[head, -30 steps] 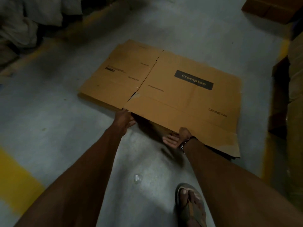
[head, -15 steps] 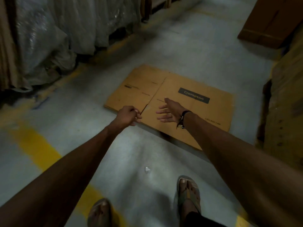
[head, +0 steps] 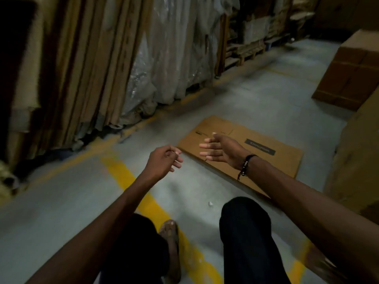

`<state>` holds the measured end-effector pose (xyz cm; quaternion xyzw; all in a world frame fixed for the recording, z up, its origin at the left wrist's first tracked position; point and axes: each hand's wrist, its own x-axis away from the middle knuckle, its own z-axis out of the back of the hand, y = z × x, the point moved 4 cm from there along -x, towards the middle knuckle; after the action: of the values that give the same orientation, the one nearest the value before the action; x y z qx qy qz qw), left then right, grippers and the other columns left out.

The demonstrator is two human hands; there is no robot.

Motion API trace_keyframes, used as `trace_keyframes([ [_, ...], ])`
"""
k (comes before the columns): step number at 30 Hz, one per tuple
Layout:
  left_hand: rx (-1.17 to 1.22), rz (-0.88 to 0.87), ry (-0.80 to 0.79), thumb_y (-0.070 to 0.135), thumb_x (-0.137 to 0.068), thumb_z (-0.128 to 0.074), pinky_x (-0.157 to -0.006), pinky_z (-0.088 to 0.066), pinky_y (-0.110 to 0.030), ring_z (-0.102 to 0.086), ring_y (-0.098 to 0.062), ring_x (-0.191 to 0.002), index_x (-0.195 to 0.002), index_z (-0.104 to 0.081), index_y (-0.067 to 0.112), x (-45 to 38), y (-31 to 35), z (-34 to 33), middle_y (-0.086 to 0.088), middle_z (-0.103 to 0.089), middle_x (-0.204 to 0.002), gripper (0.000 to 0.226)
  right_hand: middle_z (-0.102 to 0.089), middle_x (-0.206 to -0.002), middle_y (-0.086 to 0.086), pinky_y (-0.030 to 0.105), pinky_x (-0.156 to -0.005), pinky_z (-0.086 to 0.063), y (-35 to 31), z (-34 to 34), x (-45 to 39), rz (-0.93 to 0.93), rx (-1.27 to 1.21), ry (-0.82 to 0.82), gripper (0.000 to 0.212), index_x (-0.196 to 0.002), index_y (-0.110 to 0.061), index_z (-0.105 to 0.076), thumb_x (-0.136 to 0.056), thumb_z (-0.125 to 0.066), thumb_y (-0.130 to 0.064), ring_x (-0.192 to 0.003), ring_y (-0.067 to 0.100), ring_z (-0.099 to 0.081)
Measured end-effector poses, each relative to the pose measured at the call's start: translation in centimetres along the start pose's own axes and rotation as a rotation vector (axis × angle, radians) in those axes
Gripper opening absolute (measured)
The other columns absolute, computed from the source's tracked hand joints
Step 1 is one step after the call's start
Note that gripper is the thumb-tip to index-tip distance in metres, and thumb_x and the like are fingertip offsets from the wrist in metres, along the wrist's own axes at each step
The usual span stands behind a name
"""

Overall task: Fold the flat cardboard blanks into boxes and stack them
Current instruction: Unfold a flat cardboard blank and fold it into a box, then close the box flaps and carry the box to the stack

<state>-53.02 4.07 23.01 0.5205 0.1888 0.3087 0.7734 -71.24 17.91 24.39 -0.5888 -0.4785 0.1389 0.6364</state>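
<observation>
- The flat cardboard blank [head: 246, 152] is lying on the grey concrete floor [head: 256, 99], printed face up with a dark label [head: 260, 147] showing; I am reading it as not yet opened into a box.
- The right hand [head: 221, 151] is hovering above the blank's near-left part, fingers straight and spread, holding nothing. A dark bracelet [head: 246, 163] is sitting at the wrist.
- The left hand [head: 164, 160] is hanging in the air just off the blank's left corner, fingers loosely curled, gripping nothing.
- I am judging the step as getting hold of the blank. I would be taking the near edge with both hands set apart, lifting the top layer so that the panels square up, not tearing at the slit.
- A yellow floor line [head: 131, 181] is running under the person's legs. Upright cardboard sheets [head: 82, 78] and plastic-wrapped bundles [head: 174, 58] are leaning at the left; a made-up brown box [head: 352, 74] is standing at the far right, well apart.
</observation>
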Motion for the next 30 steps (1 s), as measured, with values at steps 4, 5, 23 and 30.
trace_keyframes([
  [4,0.064,-0.046,0.129,0.012,-0.1,-0.052,-0.06,-0.052,-0.03,-0.072,-0.022,-0.072,-0.101,-0.068,0.009,7.9,3.3,5.9,-0.005,-0.076,-0.083,0.016,-0.075,-0.116,0.008,0.036,-0.085,-0.059,-2.3,-6.6,7.1,0.066,0.035,-0.133,0.039,-0.125,-0.009,-0.06,-0.108,-0.041,-0.038,-0.101,0.028,-0.074],
  [5,0.09,-0.053,0.164,0.011,-0.1,-0.053,-0.059,-0.052,-0.029,-0.072,-0.021,-0.071,-0.102,-0.068,0.008,9.8,4.0,7.2,-0.006,-0.075,-0.083,0.016,-0.075,-0.116,0.007,0.035,-0.084,-0.059,-2.7,-8.1,8.5,0.079,0.03,-0.164,0.037,-0.125,-0.01,-0.06,-0.108,-0.042,-0.037,-0.101,0.028,-0.074],
  [23,0.27,0.159,0.832,0.015,-0.101,-0.055,-0.058,-0.051,-0.025,-0.069,-0.019,-0.07,-0.106,-0.066,0.001,35.7,-2.4,23.2,-0.015,-0.074,-0.089,0.018,-0.078,-0.106,0.001,0.026,-0.069,-0.061,8.6,-35.8,17.4,-0.202,0.154,-0.649,0.022,-0.116,-0.011,-0.065,-0.101,-0.054,-0.023,-0.085,0.018,-0.077],
  [30,0.313,0.254,1.059,0.017,-0.101,-0.056,-0.061,-0.052,-0.028,-0.07,-0.019,-0.072,-0.105,-0.068,0.003,44.7,-7.0,28.4,-0.01,-0.075,-0.087,0.018,-0.078,-0.101,0.003,0.026,-0.066,-0.06,13.6,-44.4,20.2,-0.27,0.273,-0.759,0.02,-0.111,-0.009,-0.066,-0.101,-0.053,-0.021,-0.082,0.018,-0.076],
])
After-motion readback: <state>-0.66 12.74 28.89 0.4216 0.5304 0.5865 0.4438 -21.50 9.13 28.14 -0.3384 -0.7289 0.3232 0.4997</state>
